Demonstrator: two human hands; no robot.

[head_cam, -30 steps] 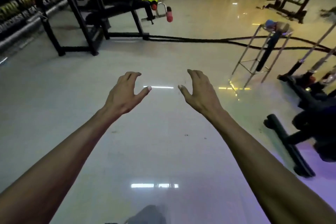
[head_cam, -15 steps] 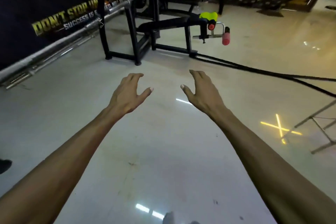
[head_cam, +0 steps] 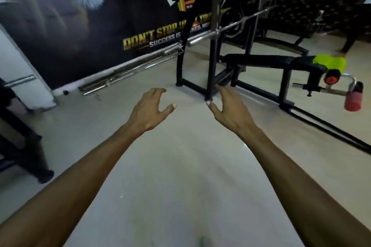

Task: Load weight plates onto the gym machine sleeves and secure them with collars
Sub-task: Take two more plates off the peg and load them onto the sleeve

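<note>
both arms reach forward over the bare floor point(head_cam: 180, 166). the left hand point(head_cam: 149, 109) and right hand point(head_cam: 230, 108) are spread and empty. a bench rack point(head_cam: 212, 62) carrying a barbell point(head_cam: 226, 28) stands ahead.

Both bare arms reach out over the pale floor point(head_cam: 180, 166), the left hand point(head_cam: 148, 110) and right hand point(head_cam: 230, 110) empty, fingers spread and curled. Ahead stands a black bench rack point(head_cam: 212, 66) with a barbell point(head_cam: 230, 28) resting on it; more bars point(head_cam: 124, 74) lie along the banner wall point(head_cam: 100, 26)
</note>
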